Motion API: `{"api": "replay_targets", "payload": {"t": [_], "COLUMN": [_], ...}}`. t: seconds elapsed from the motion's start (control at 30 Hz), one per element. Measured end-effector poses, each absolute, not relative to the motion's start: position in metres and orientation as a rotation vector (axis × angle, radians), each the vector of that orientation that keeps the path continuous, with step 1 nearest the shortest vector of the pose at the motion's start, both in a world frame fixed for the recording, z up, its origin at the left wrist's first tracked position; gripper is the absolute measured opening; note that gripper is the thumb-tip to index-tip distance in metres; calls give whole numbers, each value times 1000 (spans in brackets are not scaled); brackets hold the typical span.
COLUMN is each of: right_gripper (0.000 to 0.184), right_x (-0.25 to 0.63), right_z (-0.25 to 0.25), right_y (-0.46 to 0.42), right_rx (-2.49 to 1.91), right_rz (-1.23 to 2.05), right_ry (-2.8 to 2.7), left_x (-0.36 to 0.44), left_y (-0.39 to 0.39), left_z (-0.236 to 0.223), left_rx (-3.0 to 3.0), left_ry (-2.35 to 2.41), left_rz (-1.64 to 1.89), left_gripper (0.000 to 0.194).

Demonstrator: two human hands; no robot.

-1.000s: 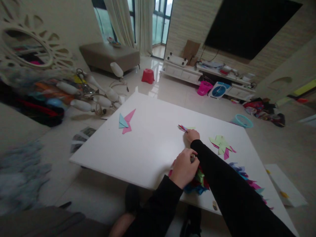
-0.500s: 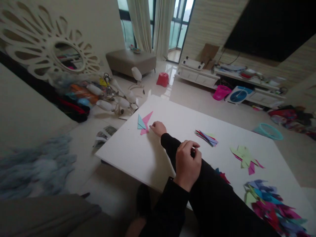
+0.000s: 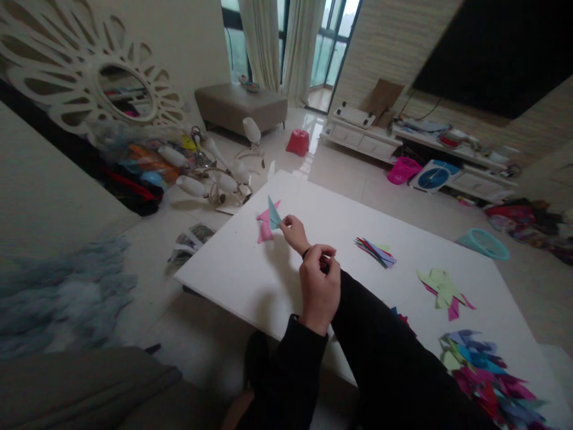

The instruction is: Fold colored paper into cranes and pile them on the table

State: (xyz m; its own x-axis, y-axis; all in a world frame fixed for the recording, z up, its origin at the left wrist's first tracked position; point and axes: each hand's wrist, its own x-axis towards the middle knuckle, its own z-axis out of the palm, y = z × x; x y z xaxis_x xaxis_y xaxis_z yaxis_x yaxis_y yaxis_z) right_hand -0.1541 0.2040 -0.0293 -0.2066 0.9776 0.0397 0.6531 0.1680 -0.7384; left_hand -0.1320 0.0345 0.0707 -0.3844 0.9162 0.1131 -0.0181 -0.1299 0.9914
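Note:
My right hand [image 3: 293, 233] reaches across to the left part of the white table [image 3: 233, 272]. Thumb and fingertips pinch a corner of a folded teal paper piece [image 3: 273, 214], raised so its pointed end stands up. Right behind it on the tabletop are pink folded paper pieces [image 3: 265, 230]. Closer to me, my left hand [image 3: 320, 289] hovers by the right forearm, fingers loosely curled, a small gap between thumb and forefinger, nothing visible in it.
On the table lie a fanned bundle of coloured paper strips [image 3: 376, 252], light green and pink folded papers [image 3: 443, 288] and a heap of colourful folded papers [image 3: 487, 370]. A teal basket [image 3: 483, 243] stands beyond the right edge. Lamp parts [image 3: 219, 179] lie on the floor.
My right hand has taken hold of the teal paper and lifted it off the pink pieces, moving slightly right. My left hand has shifted left, nearer the right wrist.

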Motion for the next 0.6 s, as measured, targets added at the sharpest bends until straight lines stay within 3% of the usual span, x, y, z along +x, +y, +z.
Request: {"api": "replay_targets", "payload": {"t": [0.17,0.3,0.43,0.6], "right_gripper": [18,22,23,25], "right_x": [-15,77,117,136], "right_z": [11,22,19,12], "right_y": [101,-5,-57,-64], "right_rx": [-1224,-1282,-1313,-1270], "right_rz": [1128,1102,1068,1145], "right_ry": [-1353,-1024,-888,-742], "left_x": [-127,-103,-68,-36], "left_y": [41,34,17,10], "left_z": [60,50,47,42], "left_rx": [686,600,585,640], "left_ry": [1408,1302,1004,909], "left_rz": [1544,1199,960,1020], "left_gripper": [20,36,41,35]}}
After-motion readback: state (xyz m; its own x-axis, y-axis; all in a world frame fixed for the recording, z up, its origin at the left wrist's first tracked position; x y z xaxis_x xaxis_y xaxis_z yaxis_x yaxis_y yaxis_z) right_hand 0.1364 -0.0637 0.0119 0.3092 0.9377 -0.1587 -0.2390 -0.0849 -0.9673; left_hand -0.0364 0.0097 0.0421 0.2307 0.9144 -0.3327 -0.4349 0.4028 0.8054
